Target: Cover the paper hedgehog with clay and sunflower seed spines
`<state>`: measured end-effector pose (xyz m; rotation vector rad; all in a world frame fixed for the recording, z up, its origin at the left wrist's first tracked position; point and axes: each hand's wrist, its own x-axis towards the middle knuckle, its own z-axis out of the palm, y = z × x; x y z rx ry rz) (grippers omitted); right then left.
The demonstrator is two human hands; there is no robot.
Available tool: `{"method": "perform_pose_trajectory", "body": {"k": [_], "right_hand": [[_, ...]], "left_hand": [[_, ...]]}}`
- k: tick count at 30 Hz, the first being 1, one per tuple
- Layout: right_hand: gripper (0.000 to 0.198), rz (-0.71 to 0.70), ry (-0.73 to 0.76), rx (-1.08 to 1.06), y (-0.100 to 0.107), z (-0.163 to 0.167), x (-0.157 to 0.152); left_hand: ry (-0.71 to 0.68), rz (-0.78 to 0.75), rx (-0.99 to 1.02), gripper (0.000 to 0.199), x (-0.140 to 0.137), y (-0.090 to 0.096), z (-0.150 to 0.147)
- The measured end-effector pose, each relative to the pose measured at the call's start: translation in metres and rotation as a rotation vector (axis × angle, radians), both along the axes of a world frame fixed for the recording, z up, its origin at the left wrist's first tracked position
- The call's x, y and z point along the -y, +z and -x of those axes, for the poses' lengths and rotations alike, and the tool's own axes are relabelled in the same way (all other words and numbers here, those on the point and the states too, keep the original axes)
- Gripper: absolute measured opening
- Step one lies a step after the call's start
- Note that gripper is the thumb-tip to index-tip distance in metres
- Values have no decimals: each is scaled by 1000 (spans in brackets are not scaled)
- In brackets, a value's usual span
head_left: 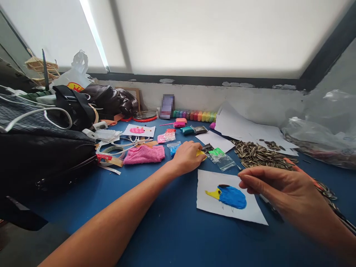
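Observation:
My left hand (187, 157) reaches to the middle of the table, its fingers curled over a yellow clay packet (201, 155) that they largely cover. My right hand (280, 191) is raised at the right, thumb and fingertips pinched together. A small thin tip shows at the pinch, too little to name. Below and between the hands lies a white paper sheet (205, 205) bearing a blue clay animal body (233, 197) with a yellow pointed snout, a dark eye, a dark piece on top and drawn legs. Just beyond it are a green clay packet (219, 152) and a blue clay packet (174, 148).
Sunflower seeds (254, 155) are heaped at the right, beside orange-handled scissors (303, 172) and white paper sheets (241, 128). A pink cloth (144, 154), a tape roll (111, 158) and a black bag (41, 167) occupy the left. Coloured clay blocks (194, 115) line the wall.

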<state>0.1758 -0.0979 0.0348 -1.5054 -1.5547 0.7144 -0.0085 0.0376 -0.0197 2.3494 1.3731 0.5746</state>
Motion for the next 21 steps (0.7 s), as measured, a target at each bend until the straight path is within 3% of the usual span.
{"method": "perform_pose_trajectory", "body": {"k": [5,9,11,14,21], "right_hand": [[28,-77,18,157,-7,-3,-2],[33,-42,-17,127,-13,-6,-4],[34,-37,-46,120,-13,-8,-5],[32,-81,-71,176,-10,-10,-7],[20,-144,-133,130,-12,-13,-7]], "left_hand": [[-16,44,75,34,-2,1,0],[-40,99,224,29,0,11,-1],[-118,166,347,24,4,19,-3],[-316,427,722,16,15,28,-7],[-489,617,783,10,38,31,-16]]}}
